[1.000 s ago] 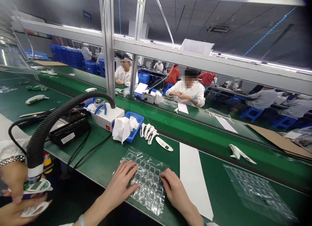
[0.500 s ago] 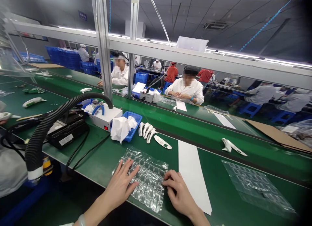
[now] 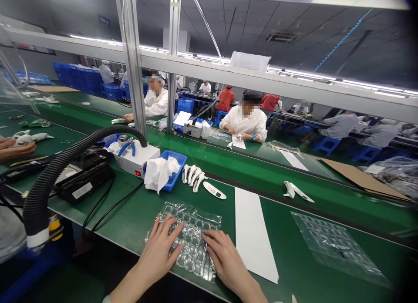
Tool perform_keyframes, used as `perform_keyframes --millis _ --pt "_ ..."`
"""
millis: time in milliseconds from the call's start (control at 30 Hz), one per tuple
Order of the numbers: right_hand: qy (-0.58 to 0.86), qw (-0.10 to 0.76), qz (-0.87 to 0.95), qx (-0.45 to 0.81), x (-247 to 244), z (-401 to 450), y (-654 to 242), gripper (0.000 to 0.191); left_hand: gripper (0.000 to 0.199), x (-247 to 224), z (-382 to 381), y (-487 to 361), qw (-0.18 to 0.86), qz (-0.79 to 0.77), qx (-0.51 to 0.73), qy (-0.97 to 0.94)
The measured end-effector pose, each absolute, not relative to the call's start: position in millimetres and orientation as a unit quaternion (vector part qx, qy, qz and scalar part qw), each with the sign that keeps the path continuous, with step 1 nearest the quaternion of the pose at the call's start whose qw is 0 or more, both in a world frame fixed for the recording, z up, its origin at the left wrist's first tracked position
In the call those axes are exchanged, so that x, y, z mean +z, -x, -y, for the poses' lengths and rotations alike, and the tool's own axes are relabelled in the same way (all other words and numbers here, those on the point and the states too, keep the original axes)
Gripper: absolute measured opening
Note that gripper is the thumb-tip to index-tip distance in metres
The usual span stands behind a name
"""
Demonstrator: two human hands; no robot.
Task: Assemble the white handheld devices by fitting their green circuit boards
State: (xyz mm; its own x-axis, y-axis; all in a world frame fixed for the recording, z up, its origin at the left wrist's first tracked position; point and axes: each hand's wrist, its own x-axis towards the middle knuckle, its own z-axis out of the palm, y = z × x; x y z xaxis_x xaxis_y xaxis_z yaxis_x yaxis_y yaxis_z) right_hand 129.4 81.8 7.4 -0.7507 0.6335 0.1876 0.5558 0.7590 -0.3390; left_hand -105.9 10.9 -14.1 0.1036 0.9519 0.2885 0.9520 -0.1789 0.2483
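The left hand (image 3: 162, 246) lies palm down over the left part of a clear plastic sheet (image 3: 193, 246) with rows of square pockets. Its fingers are fanned wide, and its thumb reaches out to the right across the pockets. The right hand (image 3: 227, 257) rests at the sheet's right side, partly open, fingers close together and slightly bent, with the fingertips on the plastic; whether they pinch any of it, I cannot tell. The two hands are apart, with the middle pockets showing between them.

The sheet lies flat on the green tabletop (image 3: 127, 227), near its front edge. To its right, just beyond the right hand, is a long white strip (image 3: 253, 233), and farther right lies a second clear sheet (image 3: 336, 246). Behind the pocketed sheet are a flat white oval piece (image 3: 214, 190), a row of white curved parts (image 3: 194, 176) and a blue tray (image 3: 183, 169) with white tissue (image 3: 158, 172).
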Motion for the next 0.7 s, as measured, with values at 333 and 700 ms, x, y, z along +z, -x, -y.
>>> perform_keyframes --millis 333,700 --pt "0.329 0.208 0.914 0.114 -6 -88 -139 0.031 0.045 -20 -17 109 0.001 0.64 -0.213 0.738" --pt "0.403 0.241 0.87 0.152 13 -79 -155 0.024 0.047 -57 -18 138 0.002 0.632 -0.258 0.731"
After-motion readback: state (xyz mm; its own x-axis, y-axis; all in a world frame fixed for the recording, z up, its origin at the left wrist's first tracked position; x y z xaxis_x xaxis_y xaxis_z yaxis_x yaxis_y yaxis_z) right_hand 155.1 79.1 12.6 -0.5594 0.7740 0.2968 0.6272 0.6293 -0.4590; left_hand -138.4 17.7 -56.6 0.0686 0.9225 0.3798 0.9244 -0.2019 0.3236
